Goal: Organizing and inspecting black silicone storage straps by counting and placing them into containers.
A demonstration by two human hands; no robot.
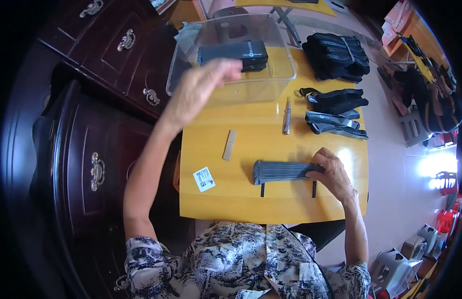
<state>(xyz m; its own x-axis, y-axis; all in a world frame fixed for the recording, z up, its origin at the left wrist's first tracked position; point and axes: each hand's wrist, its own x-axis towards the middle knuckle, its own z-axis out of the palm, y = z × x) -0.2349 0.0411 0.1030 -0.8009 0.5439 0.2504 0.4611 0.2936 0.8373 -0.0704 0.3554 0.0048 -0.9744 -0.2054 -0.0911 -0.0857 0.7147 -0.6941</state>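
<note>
My right hand (333,172) pinches the right end of a dark grey ribbed, folded fabric piece (283,171), which lies along the table near its front edge. Two short black straps (262,190) stick out below the piece. Farther left, my left hand (203,84) is raised at the near wall of a clear plastic bin (286,60); its fingers are smeared by motion. Inside the bin, just beyond those fingers, sits a stack of flat black packages (233,52) with pale printing.
On the yellow table (231,204) lie a beige strip (229,144), a white printed label (204,179) and a small screwdriver-like tool (287,117). Black fabric bundles (335,57) and folded grey-black pieces (335,123) are at the right. Dark wooden drawers (126,55) stand close on the left.
</note>
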